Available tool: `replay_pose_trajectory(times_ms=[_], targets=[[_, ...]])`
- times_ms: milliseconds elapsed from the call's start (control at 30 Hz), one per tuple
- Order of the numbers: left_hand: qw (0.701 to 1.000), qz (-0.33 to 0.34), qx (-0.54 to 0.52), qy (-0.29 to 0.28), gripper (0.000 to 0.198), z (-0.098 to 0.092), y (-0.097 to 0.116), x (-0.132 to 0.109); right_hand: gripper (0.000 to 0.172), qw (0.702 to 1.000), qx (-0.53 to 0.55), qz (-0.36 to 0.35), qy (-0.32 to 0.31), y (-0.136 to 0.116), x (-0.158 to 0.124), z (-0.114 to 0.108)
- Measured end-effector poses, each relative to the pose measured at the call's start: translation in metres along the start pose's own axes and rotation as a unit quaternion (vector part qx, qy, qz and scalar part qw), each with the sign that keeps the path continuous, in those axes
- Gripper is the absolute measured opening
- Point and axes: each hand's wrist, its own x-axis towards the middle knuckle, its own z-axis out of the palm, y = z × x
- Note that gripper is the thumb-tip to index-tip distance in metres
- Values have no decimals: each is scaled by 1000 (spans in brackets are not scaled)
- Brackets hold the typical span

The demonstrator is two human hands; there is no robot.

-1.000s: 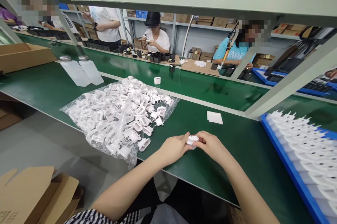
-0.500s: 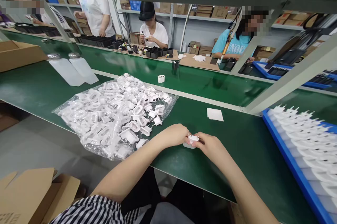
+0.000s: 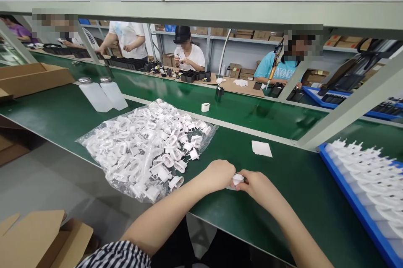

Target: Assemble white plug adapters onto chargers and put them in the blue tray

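Note:
My left hand (image 3: 219, 174) and my right hand (image 3: 257, 183) meet over the green table (image 3: 283, 184), both closed on one small white plug part (image 3: 237, 179) between their fingertips. Most of the part is hidden by my fingers. Just left of my hands lies a clear plastic bag (image 3: 147, 146) spread open, heaped with several loose white plug parts. A single loose plug piece (image 3: 175, 182) lies at the bag's near edge, close to my left wrist.
A blue tray (image 3: 362, 213) with rows of white plug parts stands at the right. A white paper square (image 3: 261, 149) lies beyond my hands. Two white bottles (image 3: 102, 94) stand at the left. A small white part (image 3: 205, 107) rides the far belt. Other people work opposite.
My hands have stayed together on the white part, with the fingers closing more tightly over it. The small white part on the far belt has moved to the right.

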Motion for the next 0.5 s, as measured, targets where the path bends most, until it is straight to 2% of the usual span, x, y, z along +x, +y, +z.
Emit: replay_pose_trajectory(times_ms=[200,367,433,500], targets=[[999,-26,21,-31,23,-6,7,-1,11,996,72,-47,-24,8,1,0],[992,2,54,-111,26,-27,-2,7,17,990,70,-115,-51,13,1,-6],[994,-43,58,-84,31,-41,-17,22,19,992,49,-104,-46,21,3,-13],[989,-144,37,-11,34,-54,-37,45,19,997,38,-64,-19,34,5,-20]])
